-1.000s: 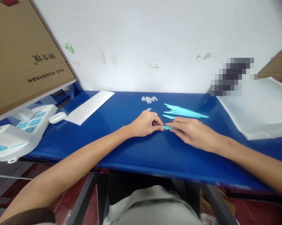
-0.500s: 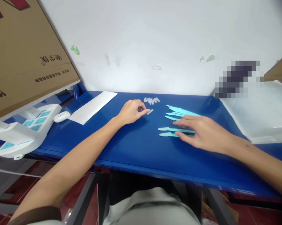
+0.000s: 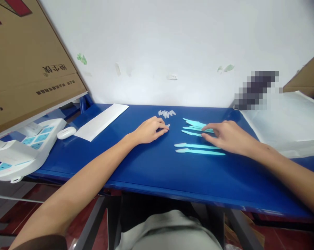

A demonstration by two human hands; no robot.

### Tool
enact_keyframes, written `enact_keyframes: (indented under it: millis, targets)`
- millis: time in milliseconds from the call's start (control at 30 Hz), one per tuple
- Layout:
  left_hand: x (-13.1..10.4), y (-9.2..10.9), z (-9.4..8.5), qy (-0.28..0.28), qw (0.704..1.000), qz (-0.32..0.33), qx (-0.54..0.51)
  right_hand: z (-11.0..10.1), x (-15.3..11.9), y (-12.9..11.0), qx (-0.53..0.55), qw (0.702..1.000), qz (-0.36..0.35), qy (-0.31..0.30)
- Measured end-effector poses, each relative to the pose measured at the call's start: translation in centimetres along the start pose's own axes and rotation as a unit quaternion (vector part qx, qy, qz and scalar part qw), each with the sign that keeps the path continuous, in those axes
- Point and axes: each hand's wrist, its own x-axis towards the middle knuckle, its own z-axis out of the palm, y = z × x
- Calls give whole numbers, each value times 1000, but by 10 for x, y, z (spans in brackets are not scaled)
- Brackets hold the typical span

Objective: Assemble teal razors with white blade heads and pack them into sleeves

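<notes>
My left hand (image 3: 151,130) rests on the blue table, its thumb and fingers closed around a small translucent blade cap (image 3: 168,125). Just beyond it lies a little cluster of similar clear caps (image 3: 167,114). Over to the right, several turquoise eyebrow razors (image 3: 192,133) are loosely grouped, partly covered by my right hand (image 3: 226,135). Its thumb and index finger are apart, touching or just above that group's handles. Nearer to me, two more razors (image 3: 200,151) lie side by side with their pale blade ends pointing left.
A white paper strip (image 3: 102,122), a white earbud case (image 3: 66,133) and a power strip (image 3: 38,147) with plugs are on the left. A large cardboard box (image 3: 29,59) leans there. Clear plastic bagging (image 3: 284,121) lies at the right, and a white wall (image 3: 151,45) stands behind.
My right hand has moved up from the two nearer razors to the group behind them. My left hand's fingers have come over the single cap, now mostly covering it.
</notes>
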Motion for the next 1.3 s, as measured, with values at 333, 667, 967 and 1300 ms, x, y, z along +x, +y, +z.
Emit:
enact_keyframes:
  millis: [333,667,967,1300]
  targets:
    - [2,-1,-2,51,998,-48,7,3,2,11,20,998,22,-54]
    - [3,-14,3,61,993,-100,24,4,5,16,48,998,1,-49]
    - [11,-12,6,-3,991,-128,47,10,8,26,68,992,-107,-5]
    - [15,-18,3,-96,989,-81,79,-5,1,23,122,983,-70,-115]
